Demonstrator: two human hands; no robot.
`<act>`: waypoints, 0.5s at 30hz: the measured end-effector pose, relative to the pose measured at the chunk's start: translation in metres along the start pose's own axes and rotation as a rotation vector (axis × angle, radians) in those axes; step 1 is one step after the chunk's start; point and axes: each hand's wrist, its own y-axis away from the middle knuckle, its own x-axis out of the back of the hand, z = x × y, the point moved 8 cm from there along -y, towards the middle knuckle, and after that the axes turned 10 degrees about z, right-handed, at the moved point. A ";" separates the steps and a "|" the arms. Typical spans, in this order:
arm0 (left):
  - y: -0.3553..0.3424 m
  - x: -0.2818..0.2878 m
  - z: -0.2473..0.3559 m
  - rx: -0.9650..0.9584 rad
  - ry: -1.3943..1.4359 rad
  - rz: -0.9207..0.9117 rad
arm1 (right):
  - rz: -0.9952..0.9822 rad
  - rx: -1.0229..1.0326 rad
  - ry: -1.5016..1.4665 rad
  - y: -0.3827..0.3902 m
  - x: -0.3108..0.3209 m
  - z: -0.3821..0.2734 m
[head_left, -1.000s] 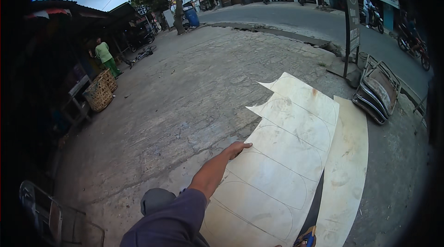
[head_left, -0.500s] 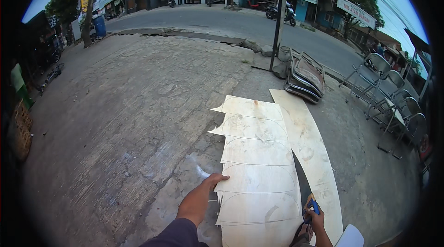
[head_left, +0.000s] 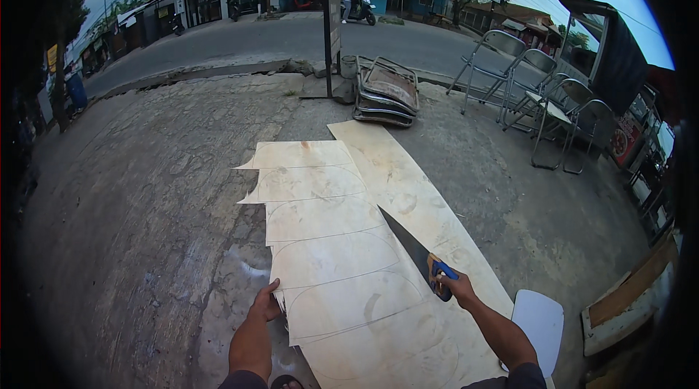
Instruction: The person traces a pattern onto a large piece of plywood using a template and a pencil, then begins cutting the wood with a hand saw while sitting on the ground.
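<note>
Two hands are at work on the plywood: my right hand (head_left: 453, 286) is closed around the blue and orange handle of a handsaw (head_left: 415, 252), its dark blade slanting up and left across the sheet. My left hand (head_left: 256, 320) lies flat, fingers together, on the left edge of the plywood sheet (head_left: 335, 272), which lies on the cracked concrete ground (head_left: 145, 200) and carries pencilled curved outlines. A second long board (head_left: 408, 185) lies alongside. Folding metal chairs (head_left: 539, 90) stand beyond, with stacked ones (head_left: 386, 94) by a pole.
</note>
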 end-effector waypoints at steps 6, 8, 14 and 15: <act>0.070 -0.014 -0.048 -0.054 -0.198 0.169 | -0.051 0.017 -0.309 -0.033 0.016 0.007; 0.090 -0.013 -0.064 -0.120 -0.333 0.288 | -0.046 -0.020 -0.340 -0.031 0.019 0.005; 0.163 -0.060 -0.042 -0.253 -0.571 0.540 | -0.083 0.000 -0.447 0.031 0.056 0.025; 0.167 -0.061 -0.045 -0.290 -0.577 0.600 | -0.081 0.014 -0.462 0.037 0.071 0.021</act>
